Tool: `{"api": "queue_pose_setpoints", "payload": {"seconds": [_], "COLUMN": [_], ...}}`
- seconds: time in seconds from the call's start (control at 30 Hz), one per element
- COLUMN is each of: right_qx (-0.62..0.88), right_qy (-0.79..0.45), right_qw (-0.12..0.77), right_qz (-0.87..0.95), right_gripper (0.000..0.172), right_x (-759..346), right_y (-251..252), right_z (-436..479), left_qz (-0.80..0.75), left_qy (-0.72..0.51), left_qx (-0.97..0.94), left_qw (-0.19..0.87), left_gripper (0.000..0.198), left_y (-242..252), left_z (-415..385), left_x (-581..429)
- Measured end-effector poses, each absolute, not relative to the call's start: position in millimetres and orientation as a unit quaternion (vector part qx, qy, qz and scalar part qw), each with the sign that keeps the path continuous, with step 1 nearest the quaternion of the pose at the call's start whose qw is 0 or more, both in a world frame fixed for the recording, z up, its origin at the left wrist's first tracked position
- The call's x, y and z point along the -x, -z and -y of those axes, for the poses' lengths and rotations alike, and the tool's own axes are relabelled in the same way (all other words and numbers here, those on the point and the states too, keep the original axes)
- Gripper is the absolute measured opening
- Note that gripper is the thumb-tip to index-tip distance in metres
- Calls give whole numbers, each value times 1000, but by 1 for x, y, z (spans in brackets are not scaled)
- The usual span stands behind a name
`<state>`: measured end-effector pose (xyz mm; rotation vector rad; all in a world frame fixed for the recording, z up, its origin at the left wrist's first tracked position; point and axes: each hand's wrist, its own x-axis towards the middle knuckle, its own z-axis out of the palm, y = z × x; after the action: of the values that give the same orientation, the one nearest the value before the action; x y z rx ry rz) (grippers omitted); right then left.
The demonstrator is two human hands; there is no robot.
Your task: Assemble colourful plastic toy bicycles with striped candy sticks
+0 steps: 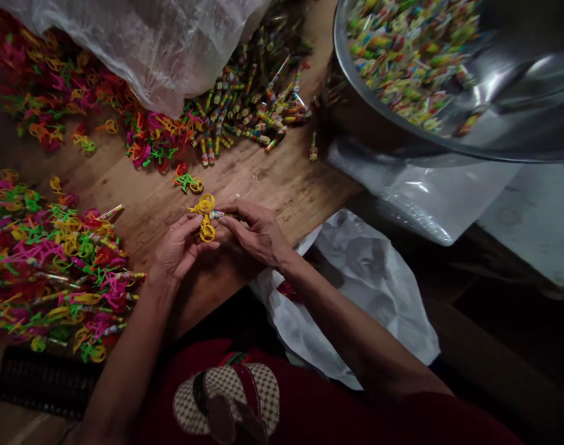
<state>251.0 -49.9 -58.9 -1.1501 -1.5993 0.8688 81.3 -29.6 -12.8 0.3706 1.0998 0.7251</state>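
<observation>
Over the wooden table's near edge, my left hand [182,246] pinches a yellow plastic toy bicycle [207,230] by its middle, its round wheels showing above and below the thumb. From the other side, my right hand [256,232] grips a small printed tube [217,214] between thumb and fingers, its end against the toy. Whether the tube sits inside the toy or only touches it, I cannot tell. Just beyond the hands lies a green, yellow and red toy bicycle cluster [187,180]. Farther back is a pile of printed tubes [244,111].
Bright plastic toys with tubes [73,266] are heaped at left; more plastic toys [78,93] lie behind, partly under a clear plastic bag [161,49]. A metal basin [430,139] of wrapped pieces stands back right. A white sack [369,266] and a sandal [226,398] are near me.
</observation>
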Motion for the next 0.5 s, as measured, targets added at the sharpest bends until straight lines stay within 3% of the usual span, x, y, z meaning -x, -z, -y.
{"api": "queue_pose_setpoints", "payload": {"seconds": [0.3, 0.5], "right_qx": [469, 504], "right_qy": [-427, -432], "right_qw": [464, 437], "right_qz": [618, 607], "right_gripper": [29, 33], "right_x": [-250, -249], "right_y": [64, 61], "right_z": [60, 64], "left_qz": [-507, -557], "left_qy": [-296, -287], "left_qx": [-172, -243], "left_qw": [791, 740], "left_gripper": [5, 5], "left_y": [11, 9], "left_z": [36, 33], "left_x": [-81, -88]}}
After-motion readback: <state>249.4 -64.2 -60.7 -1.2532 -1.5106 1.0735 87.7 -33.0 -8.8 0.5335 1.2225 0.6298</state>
